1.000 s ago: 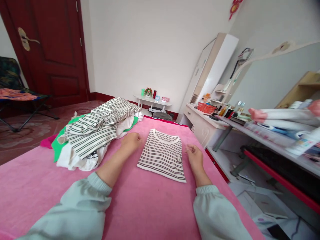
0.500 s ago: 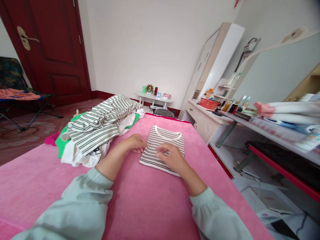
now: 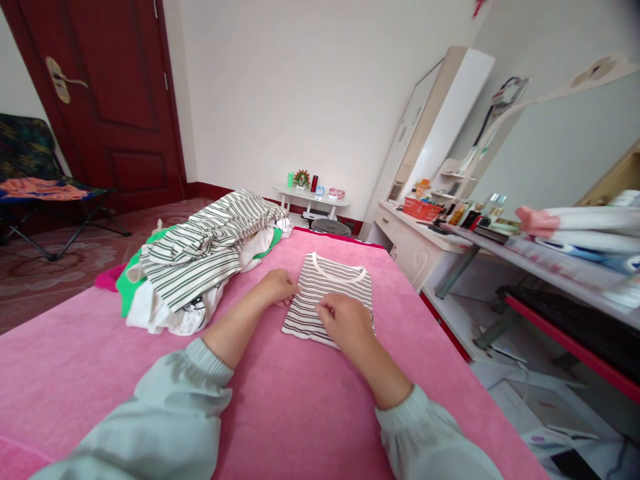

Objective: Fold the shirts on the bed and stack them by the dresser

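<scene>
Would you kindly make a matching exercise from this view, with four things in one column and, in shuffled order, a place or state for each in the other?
Things
1. striped shirt
2. clothes heap
3. red basket
4. orange cloth

Places and states
A. draped on the folding chair
B. standing on the white dresser
C. lying flat, partly hidden by the right hand
D. piled loosely on the pink cover

Right pairs: 1-C, 2-D, 3-B, 4-A
</scene>
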A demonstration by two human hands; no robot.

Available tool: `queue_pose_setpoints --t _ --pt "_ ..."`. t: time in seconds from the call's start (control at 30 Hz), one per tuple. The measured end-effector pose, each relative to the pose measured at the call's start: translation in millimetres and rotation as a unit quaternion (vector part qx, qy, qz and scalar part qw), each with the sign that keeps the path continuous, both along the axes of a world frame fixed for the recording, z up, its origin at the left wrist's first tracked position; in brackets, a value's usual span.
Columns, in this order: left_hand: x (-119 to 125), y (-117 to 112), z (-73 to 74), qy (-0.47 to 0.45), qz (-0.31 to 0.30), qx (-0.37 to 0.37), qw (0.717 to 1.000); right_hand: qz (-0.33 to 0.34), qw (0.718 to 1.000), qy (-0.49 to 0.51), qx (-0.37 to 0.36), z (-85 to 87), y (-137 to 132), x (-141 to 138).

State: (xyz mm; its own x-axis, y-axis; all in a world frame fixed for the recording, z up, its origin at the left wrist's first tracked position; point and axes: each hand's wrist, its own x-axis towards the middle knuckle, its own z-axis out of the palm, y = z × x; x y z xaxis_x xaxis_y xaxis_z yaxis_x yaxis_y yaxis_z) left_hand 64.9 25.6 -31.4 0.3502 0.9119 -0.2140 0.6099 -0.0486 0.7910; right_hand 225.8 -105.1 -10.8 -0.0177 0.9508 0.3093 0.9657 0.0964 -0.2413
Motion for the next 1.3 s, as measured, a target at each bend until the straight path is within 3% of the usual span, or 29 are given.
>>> queue_pose_setpoints --t 0.1,0.17,0.23,0.33,0.43,0.6,0.73,0.83,0.97,1.13,1.3 --pt "6 -2 -1.4 -0.003 0.013 -0.009 1.0 -0.181 0.983 -0.032 -0.02 7.4 9 40" --pt "10 -3 -2.9 -0.008 0.032 -0.028 0.999 -0.24 0.968 -0.046 -0.064 7.3 14 63" --pt "13 -3 -5.3 -0.009 0.055 -0.037 0.998 -0.259 0.959 -0.042 -0.111 3.8 16 78" --pt "15 -4 -8.8 -0.001 0.052 -0.018 0.998 -0.257 0.954 -0.028 -0.152 -3.8 17 87" --pt "15 -5 -8.8 0.004 0.017 0.03 0.999 -0.257 0.956 -0.014 -0.14 -10.5 18 89" --pt "37 -22 -6.2 -0.044 0.015 0.154 0.987 -0.212 0.973 0.08 -0.049 -20.0 25 81" --pt "74 -53 -9.1 -0.151 -0.037 0.242 0.958 -0.113 0.976 0.182 0.038 -26.0 30 60" --pt "89 -68 -10.4 -0.202 -0.064 0.17 0.962 -0.103 0.978 0.18 0.037 -29.0 31 51" --pt "88 -69 -15.0 -0.269 0.001 0.009 0.963 -0.158 0.978 0.132 -0.018 -29.9 31 47" --pt "88 -69 -22.8 -0.273 0.1 -0.029 0.956 -0.204 0.974 0.08 -0.053 -23.7 37 41" --pt "89 -63 -17.5 -0.235 0.089 -0.095 0.963 -0.171 0.98 0.08 -0.054 -22.9 50 47"
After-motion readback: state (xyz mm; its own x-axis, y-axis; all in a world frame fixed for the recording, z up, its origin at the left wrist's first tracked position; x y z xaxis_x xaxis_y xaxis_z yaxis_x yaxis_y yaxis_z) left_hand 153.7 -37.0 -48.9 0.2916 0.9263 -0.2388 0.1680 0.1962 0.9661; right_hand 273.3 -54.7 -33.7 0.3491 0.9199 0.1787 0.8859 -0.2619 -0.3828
